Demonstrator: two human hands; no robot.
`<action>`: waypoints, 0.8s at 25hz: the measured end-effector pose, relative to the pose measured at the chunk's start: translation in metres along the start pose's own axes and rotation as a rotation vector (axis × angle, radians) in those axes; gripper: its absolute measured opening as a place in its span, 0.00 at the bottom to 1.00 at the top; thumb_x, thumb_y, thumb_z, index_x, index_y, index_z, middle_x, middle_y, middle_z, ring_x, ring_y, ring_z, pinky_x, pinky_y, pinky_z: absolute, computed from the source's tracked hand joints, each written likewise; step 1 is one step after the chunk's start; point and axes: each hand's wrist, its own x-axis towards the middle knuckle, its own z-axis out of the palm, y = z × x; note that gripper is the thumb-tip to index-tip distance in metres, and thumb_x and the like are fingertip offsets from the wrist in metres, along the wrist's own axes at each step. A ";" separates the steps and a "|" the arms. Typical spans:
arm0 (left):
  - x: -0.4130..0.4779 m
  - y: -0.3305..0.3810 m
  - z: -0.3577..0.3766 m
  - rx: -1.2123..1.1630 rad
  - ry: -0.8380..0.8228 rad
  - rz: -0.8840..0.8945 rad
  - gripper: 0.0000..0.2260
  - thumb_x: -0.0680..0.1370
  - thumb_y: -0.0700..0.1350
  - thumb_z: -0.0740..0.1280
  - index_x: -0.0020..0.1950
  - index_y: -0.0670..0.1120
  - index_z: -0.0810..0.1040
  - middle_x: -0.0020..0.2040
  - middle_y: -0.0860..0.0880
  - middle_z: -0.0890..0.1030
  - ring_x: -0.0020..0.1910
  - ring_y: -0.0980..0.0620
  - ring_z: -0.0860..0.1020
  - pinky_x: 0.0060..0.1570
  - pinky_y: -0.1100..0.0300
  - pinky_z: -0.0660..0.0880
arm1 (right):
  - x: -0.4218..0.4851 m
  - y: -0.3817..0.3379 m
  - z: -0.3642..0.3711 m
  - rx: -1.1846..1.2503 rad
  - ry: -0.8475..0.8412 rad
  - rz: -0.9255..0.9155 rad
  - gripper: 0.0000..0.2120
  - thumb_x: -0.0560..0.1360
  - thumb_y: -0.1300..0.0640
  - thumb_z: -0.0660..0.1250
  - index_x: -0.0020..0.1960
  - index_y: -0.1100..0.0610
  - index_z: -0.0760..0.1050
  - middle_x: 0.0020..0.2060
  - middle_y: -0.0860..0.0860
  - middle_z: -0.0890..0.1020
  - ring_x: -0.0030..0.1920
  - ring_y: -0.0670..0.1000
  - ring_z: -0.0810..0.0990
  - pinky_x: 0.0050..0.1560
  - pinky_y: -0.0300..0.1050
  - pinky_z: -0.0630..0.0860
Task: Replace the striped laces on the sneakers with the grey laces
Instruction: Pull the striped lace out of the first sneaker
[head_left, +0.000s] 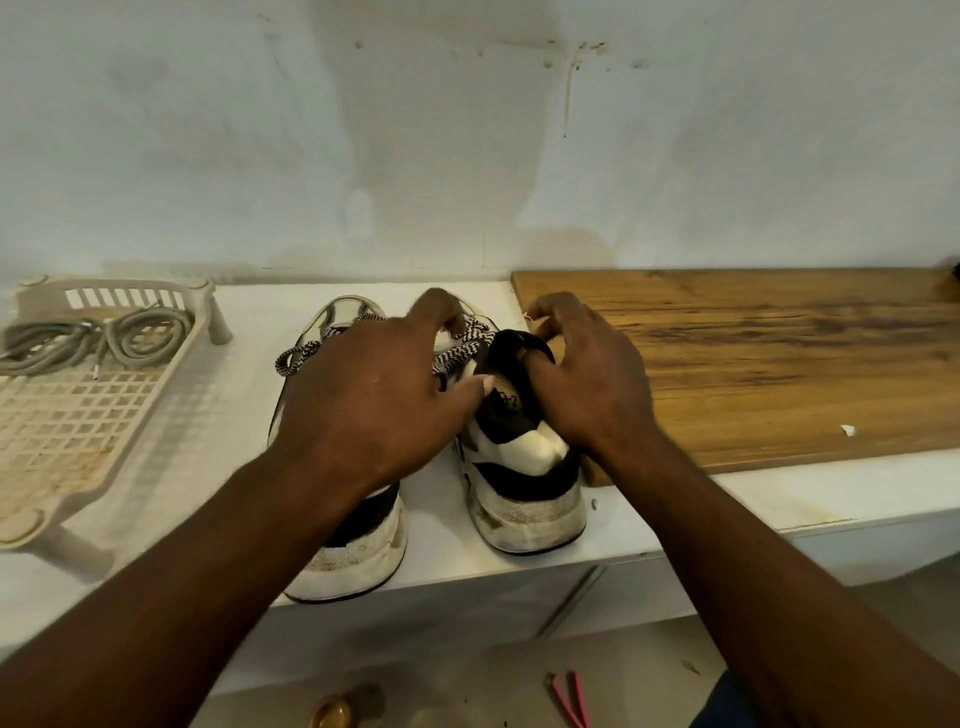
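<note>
Both sneakers sit side by side on the white counter (447, 551) near its front edge. Their long axes run from 6 to 12 o'clock, heels toward the person and toes toward the wall (467, 156). The left hand (374, 395) reaches across the left sneaker (353, 551), its forefinger hooked into the striped laces (467, 343) over the right sneaker (524, 504) and its thumb stretched out toward the black tongue (511, 379). The right hand (587, 374) holds that tongue with the thumb curled over its top edge, the other fingers bent close together. A loose loop of striped lace trails out toward 9 o'clock. Further out at 9 o'clock a beige slotted basket (104, 447) holds the grey laces (78, 338), coiled at its far end. At 3 o'clock a wooden board (753, 353) lies on the counter, touching the right sneaker's heel. The wall is pale and stained; on the floor at 5 o'clock lie two pink sticks (569, 699)
</note>
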 end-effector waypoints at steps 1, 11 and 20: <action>0.001 0.002 0.001 0.019 0.023 0.003 0.15 0.74 0.67 0.66 0.54 0.60 0.74 0.44 0.57 0.80 0.46 0.52 0.78 0.41 0.56 0.73 | -0.001 -0.002 -0.001 -0.014 -0.008 -0.058 0.17 0.78 0.50 0.67 0.66 0.40 0.73 0.58 0.42 0.81 0.44 0.47 0.80 0.41 0.44 0.75; 0.017 -0.010 0.010 0.340 0.014 0.049 0.16 0.78 0.60 0.61 0.56 0.56 0.84 0.53 0.54 0.76 0.61 0.46 0.68 0.59 0.44 0.69 | -0.008 -0.009 0.000 -0.069 -0.053 -0.305 0.11 0.76 0.46 0.73 0.57 0.46 0.81 0.57 0.45 0.80 0.49 0.49 0.80 0.45 0.45 0.77; 0.020 -0.028 0.012 0.217 0.041 0.111 0.16 0.78 0.63 0.60 0.56 0.61 0.83 0.49 0.59 0.80 0.58 0.50 0.68 0.53 0.49 0.61 | -0.007 -0.019 -0.002 0.727 -0.213 0.179 0.06 0.75 0.59 0.76 0.45 0.56 0.79 0.40 0.47 0.82 0.38 0.44 0.80 0.36 0.38 0.76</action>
